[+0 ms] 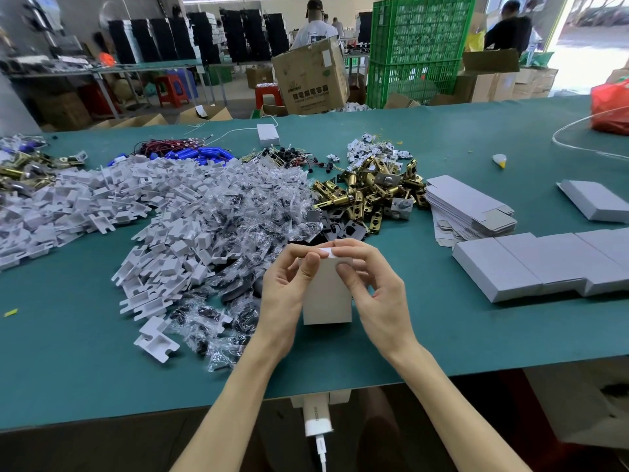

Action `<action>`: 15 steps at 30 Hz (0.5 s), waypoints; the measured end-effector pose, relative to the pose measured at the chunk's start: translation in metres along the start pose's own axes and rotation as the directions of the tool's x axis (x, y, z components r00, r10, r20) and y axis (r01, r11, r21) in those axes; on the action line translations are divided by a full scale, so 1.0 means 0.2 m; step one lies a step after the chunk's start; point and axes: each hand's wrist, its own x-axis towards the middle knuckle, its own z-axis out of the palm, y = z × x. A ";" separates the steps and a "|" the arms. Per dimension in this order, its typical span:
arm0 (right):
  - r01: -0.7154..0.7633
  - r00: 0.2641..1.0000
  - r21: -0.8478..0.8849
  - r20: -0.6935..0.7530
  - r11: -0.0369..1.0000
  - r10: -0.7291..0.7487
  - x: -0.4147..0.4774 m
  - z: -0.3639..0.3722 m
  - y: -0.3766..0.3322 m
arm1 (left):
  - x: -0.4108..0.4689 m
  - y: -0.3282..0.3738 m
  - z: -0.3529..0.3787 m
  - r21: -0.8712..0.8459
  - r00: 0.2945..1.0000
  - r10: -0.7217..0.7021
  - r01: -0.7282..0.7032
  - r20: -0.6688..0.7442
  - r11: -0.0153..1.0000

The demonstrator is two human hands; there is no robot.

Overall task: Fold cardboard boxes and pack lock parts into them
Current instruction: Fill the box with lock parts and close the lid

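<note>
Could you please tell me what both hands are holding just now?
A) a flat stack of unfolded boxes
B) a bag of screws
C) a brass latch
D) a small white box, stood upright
D: the left hand and the right hand both grip the upright white box, with the fingers pinching its top flap; the brass latches and the flat stack lie untouched further back on the table.

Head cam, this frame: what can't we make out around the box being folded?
Head view only.
Inside of the white box: hidden by its walls, the left hand and the right hand; filled or empty, cannot tell.
Top flap: partly under fingers.
Row of folded boxes: cut off by the right edge.
Red bag: cut off by the right edge.
Parts in the clear bags: too small.
</note>
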 end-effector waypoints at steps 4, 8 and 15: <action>-0.009 1.000 -0.003 -0.012 1.000 0.009 0.00 0.01 0.00 | 0.00 0.00 0.00 0.006 1.000 -0.003 0.003 -0.025 1.000; -0.007 1.000 -0.017 -0.030 1.000 0.007 -0.02 0.03 -0.01 | -0.01 -0.02 0.00 0.025 0.999 0.004 -0.003 -0.040 1.000; 0.003 0.998 -0.078 -0.060 0.997 -0.008 -0.05 0.06 0.02 | -0.01 -0.04 -0.02 0.028 1.000 -0.014 0.014 -0.023 1.000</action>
